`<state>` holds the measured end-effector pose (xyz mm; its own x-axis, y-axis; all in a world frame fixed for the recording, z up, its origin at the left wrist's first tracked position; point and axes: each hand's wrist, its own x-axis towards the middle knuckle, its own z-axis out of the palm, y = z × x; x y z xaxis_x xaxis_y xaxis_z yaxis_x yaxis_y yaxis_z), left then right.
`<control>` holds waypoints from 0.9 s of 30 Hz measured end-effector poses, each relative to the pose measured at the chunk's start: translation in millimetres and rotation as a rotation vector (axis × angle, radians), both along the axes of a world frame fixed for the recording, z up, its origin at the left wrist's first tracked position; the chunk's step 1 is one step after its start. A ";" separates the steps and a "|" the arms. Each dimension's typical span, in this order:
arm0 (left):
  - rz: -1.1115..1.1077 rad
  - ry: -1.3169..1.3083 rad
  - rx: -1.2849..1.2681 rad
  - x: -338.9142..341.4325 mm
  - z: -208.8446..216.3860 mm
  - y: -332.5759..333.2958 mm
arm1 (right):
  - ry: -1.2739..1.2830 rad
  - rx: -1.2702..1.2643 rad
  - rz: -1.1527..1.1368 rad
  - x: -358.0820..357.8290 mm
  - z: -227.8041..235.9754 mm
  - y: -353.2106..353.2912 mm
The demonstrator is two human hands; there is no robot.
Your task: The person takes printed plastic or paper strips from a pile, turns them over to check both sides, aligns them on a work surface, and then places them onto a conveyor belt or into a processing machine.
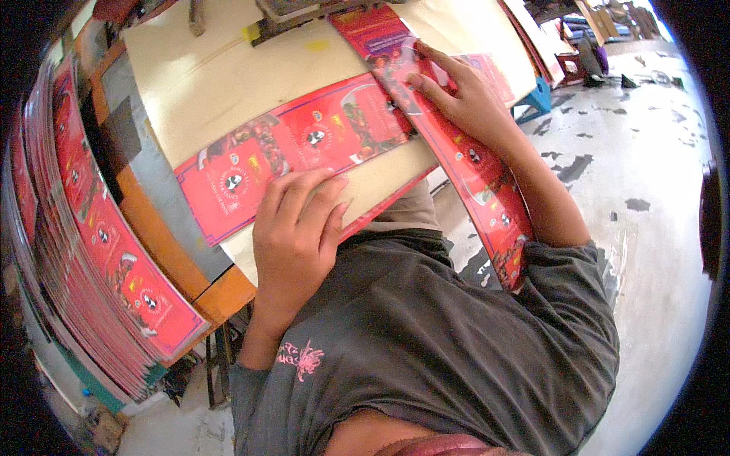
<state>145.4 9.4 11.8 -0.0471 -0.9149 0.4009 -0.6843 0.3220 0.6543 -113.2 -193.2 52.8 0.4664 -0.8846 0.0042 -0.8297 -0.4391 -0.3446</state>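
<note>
A long red printed cardboard strip point(479, 178) slants from the top of the work surface down past its near edge to my right sleeve. My right hand point(468, 99) grips it near its upper part, thumb and forefinger on its glossy face. Beneath it, a second red printed strip point(315, 137) lies flat across the cream board. My left hand point(296, 224) rests at the near edge of that lying strip, fingers stretched and slightly bent, with the fingertips on it. The strip's right end is hidden under the slanted one.
A tall stack of red printed strips point(114, 251) stands on the left beside the table's orange wooden edge point(152, 235). A metal fixture point(293, 11) sits at the board's far side. A blue stool point(534, 101) and a worn grey floor point(585, 163) show at right.
</note>
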 end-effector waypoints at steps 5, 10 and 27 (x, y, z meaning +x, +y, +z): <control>0.010 -0.043 0.001 -4.2 5.2 0.8 | -0.024 -0.022 0.053 -5.3 -4.9 -5.5; 0.043 -0.050 0.047 -7.7 7.7 2.9 | -0.058 -0.091 0.031 -5.6 -8.9 -3.7; 0.037 -0.063 0.043 -7.4 7.0 0.9 | -0.054 -0.088 0.028 -5.0 -5.0 0.4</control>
<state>138.0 10.3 18.8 -0.0369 -0.9327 0.3588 -0.7357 0.2684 0.6218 -118.2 -192.8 47.8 0.4881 -0.8662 0.1070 -0.7980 -0.4926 -0.3471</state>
